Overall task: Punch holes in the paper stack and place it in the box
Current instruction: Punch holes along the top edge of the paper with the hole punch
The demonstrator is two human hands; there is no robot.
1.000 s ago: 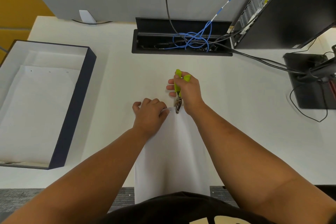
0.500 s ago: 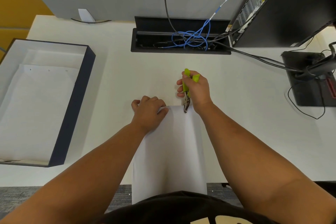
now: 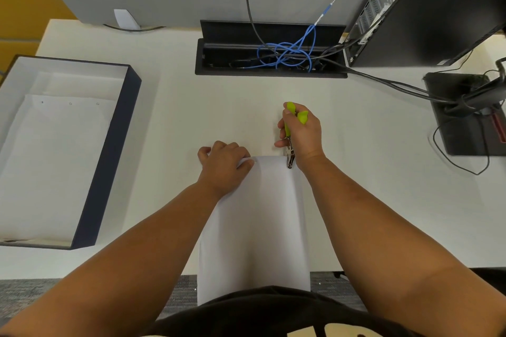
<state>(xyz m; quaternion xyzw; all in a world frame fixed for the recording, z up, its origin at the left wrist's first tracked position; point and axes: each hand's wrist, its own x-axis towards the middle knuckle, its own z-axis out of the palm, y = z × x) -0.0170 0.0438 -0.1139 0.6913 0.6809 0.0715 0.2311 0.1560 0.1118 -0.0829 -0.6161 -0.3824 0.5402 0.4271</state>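
Right hand (image 3: 304,134) closed around the green handles of a hole punch (image 3: 290,145), its metal tip biting the far edge of the paper stack (image 3: 257,216) near the right corner; left hand (image 3: 226,167) pressed flat on the stack's far left corner, grip on nothing; stack lying mid-worktop (image 3: 208,107), near end overhanging the edge; open box (image 3: 109,161) well apart at left, punched sheets inside.
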